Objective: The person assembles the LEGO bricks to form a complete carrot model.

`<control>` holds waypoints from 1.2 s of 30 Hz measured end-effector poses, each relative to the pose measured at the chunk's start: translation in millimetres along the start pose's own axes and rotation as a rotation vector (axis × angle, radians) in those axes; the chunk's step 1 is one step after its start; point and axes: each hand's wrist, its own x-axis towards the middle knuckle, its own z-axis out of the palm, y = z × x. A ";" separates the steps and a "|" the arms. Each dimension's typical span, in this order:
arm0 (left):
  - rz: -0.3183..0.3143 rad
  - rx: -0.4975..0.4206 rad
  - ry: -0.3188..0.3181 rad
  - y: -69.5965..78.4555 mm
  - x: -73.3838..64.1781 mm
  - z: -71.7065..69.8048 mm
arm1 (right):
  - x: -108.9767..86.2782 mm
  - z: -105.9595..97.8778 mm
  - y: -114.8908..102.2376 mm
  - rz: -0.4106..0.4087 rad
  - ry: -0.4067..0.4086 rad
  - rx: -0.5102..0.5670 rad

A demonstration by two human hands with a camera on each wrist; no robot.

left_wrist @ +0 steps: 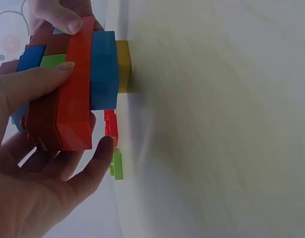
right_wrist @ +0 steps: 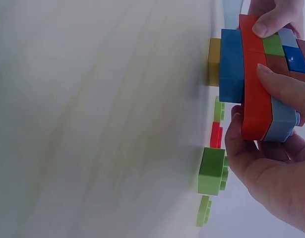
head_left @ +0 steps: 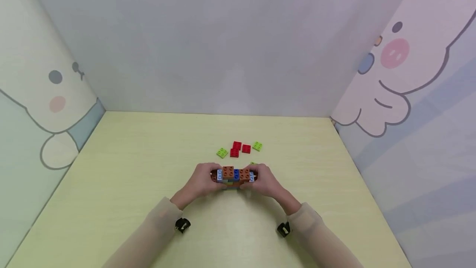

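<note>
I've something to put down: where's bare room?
The table is bare from the left hand to the left wall, from the right hand to the right wall, and between the loose bricks and the back wall. Crowded: the middle, where both hands hold the stack near those bricks.

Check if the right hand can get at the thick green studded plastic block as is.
Probably, once freed: the right hand grips one end of the multicoloured plastic block build, the left hand the other. The green block sits just beyond the right hand, nothing visibly between.
</note>
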 end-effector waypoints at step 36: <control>-0.048 0.032 0.009 3.0 0.1 5.9 | -5.4 -26.6 15.1 -0.024 0.196 -0.315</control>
